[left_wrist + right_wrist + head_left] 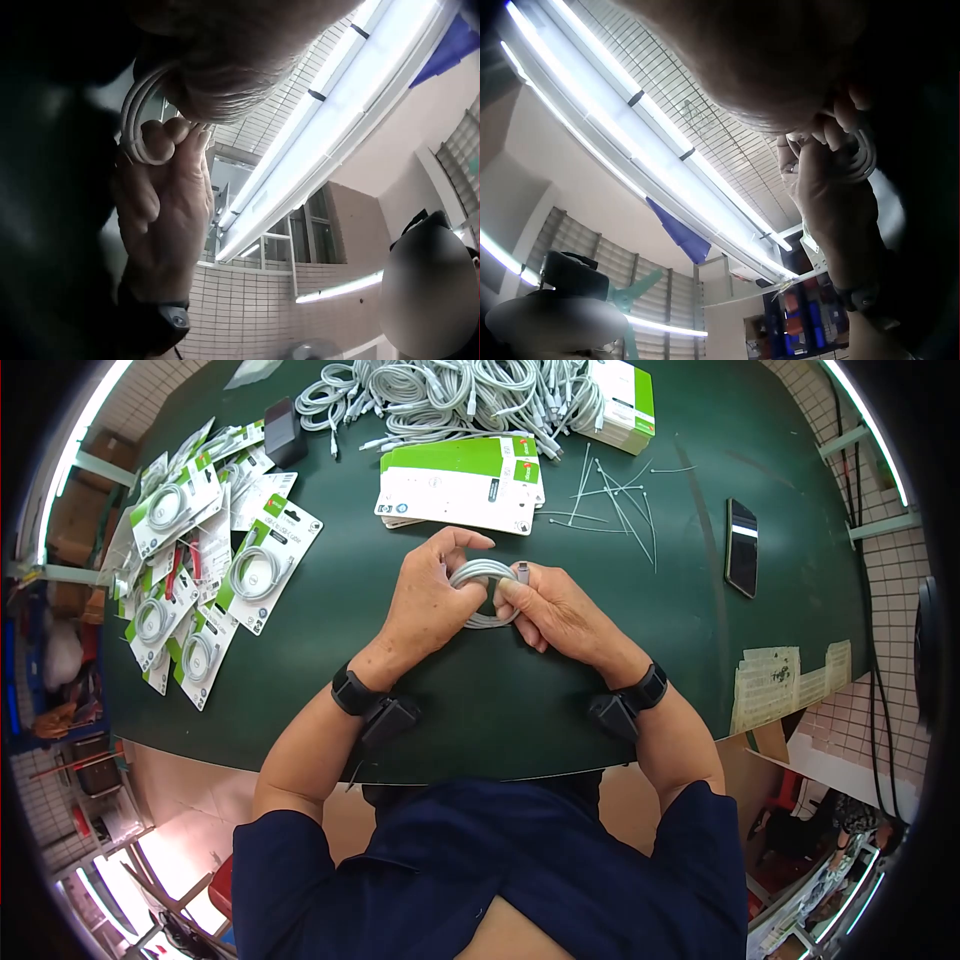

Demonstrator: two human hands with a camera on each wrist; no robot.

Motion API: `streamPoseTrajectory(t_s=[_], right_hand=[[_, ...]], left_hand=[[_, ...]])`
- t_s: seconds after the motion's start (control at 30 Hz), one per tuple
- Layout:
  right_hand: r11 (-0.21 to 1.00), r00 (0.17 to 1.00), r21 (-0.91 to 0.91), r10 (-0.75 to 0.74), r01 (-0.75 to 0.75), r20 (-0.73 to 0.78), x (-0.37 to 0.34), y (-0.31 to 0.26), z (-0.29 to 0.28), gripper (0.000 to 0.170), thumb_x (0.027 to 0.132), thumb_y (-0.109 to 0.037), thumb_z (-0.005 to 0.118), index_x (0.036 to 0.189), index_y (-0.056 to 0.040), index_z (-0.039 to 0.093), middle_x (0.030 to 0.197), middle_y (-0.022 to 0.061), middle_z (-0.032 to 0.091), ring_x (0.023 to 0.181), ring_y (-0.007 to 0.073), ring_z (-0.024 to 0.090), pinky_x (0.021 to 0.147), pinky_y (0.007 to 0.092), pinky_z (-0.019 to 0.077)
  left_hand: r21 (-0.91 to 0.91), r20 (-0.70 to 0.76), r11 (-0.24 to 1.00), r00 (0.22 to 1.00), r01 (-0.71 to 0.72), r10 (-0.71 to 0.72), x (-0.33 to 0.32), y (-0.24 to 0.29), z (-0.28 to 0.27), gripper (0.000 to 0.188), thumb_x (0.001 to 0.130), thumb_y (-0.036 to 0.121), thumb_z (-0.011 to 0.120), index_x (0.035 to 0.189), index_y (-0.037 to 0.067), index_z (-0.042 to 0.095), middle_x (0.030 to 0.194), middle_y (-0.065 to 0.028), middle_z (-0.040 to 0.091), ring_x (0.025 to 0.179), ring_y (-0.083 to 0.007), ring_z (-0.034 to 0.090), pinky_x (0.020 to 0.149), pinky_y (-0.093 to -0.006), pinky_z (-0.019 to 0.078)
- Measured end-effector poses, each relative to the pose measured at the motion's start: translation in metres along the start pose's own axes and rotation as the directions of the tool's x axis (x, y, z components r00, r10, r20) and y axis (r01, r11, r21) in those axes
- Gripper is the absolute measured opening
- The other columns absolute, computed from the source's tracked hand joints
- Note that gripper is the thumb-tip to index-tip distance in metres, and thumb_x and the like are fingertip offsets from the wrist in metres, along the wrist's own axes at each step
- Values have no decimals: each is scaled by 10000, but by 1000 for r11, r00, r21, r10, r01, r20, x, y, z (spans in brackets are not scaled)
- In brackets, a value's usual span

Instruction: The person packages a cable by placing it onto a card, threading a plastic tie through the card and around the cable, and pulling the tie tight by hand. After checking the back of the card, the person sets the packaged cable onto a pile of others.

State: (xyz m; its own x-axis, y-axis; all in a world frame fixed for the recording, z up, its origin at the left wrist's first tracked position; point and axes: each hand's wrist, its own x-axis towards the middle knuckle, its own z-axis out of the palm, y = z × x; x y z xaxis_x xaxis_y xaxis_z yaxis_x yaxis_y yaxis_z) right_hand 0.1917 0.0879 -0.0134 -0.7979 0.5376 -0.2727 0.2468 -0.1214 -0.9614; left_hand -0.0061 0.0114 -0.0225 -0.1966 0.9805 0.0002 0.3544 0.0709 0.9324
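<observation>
The left hand [425, 605] pinches one side of the coiled cable [487, 567], the right hand [562, 617] the other, its connector [523, 571] pointing away from the body. Beyond, on the bench [480, 710], thin ties [672, 470] lie nearer the right hand.

A pale grey cable [488, 622], wound into a round coil of several loops, its connector [522, 572] at one side

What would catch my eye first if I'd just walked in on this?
Probably the big tangle of pale cables heaped at the table's far edge. Next, the coiled cable gripped between the left hand and right hand, and the green-and-white cable packs piled at the left.
</observation>
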Motion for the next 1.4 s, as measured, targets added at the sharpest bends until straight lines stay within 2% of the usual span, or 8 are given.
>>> streamPoseTrajectory(t_s=[0.27,0.7,0.97,1.1,1.13,1.2,1.3,1.4], right_hand=[[983,992,-169,93,-78,84,-5,-8,-7,495,1138,-370,456,924,-18,730,584,18,580,494,92,571,460,255,448],[978,988,-182,124,-105,95,-4,-7,0,447,1108,-356,531,944,-4,753,593,32,618,492,103,595,488,255,494],[993,995,-104,64,-56,71,-3,2,1,422,1103,-326,552,921,0,748,633,28,638,528,96,605,511,245,503],[997,999,73,7,-4,-35,-1,6,-14,418,1134,-348,556,934,-22,726,715,2,647,570,67,602,524,220,491],[988,999,155,-6,14,-53,0,7,-17,420,1134,-358,560,941,-21,718,735,3,645,583,63,593,520,218,478],[951,996,306,-24,49,-84,0,10,-22,424,1136,-377,566,955,-18,702,776,4,640,608,56,575,512,213,453],[879,996,472,-40,74,-83,-3,8,-23,400,1132,-376,579,968,-26,682,787,3,625,626,48,551,519,207,429],[800,996,593,-73,89,-51,-6,3,-25,375,1129,-372,587,985,-35,666,796,-2,614,635,45,533,529,204,412]], left_hand=[[-353,121,931,991,90,-50,-2,-5,4,261,818,-39,706,1063,-16,794,800,3,707,719,-32,572,634,-211,430],[-249,177,955,977,163,-120,4,2,2,168,808,-31,693,936,-24,801,804,-49,746,685,-41,594,596,-207,446],[-236,362,932,915,276,-180,6,14,-17,266,832,-10,727,1095,-42,757,961,-103,762,784,-76,644,671,-224,484],[-320,29,945,998,61,-55,0,39,-28,508,810,34,815,1297,-32,689,1185,-149,736,1007,-199,703,836,-314,570],[-89,-157,983,977,-158,143,-3,47,-29,581,804,40,829,1353,-19,648,1224,-159,710,1051,-236,691,867,-332,567],[426,-351,790,724,-442,594,-11,61,-30,735,792,52,856,1465,7,565,1303,-177,658,1140,-310,668,928,-368,561],[669,-13,444,589,-596,808,-29,78,-18,829,773,45,864,1519,26,502,1323,-181,622,1168,-372,633,957,-410,550],[416,110,668,763,-617,637,-38,68,23,843,751,79,892,1506,33,519,1327,-177,599,1125,-386,620,981,-428,536]])
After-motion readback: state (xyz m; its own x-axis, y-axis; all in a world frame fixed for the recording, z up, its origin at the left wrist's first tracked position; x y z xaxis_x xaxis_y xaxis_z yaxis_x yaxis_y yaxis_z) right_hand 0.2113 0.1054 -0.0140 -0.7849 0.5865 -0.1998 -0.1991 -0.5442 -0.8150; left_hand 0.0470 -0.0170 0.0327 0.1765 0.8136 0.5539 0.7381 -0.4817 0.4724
